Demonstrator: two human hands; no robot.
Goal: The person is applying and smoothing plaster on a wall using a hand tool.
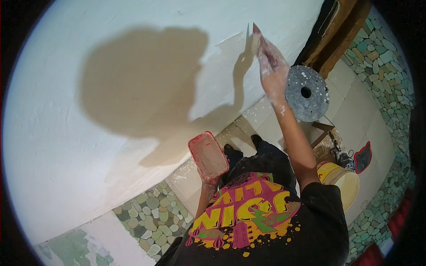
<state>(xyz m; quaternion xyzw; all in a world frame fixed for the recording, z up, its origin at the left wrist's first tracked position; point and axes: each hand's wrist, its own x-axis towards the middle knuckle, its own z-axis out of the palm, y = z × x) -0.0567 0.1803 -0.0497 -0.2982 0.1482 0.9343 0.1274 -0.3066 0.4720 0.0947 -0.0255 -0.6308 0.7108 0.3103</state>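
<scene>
My left hand (209,178) is closed around the lower end of a red rectangular tub (214,135). Inside the tub is a smooth pinkish-grey paste (209,155), and dried smears coat its rim. My right arm stretches up to the white wall (146,17), and my right hand (271,64), whitened with paste, is closed. From its fingers a thin blade-like tool (255,30) sticks out, seen almost edge-on at the wall; its handle is hidden in the hand. Near the tip, a slightly raised edge of coating shows on the wall.
A grey speckled round stool top (307,94) stands right of my right forearm. Beyond it are a yellow bucket (346,184), a dark red-rimmed piece (363,158) on the floor tiles (375,133), and brown boards (339,40) beside the wall's end. Pebble-patterned flooring (153,217) lies lower left.
</scene>
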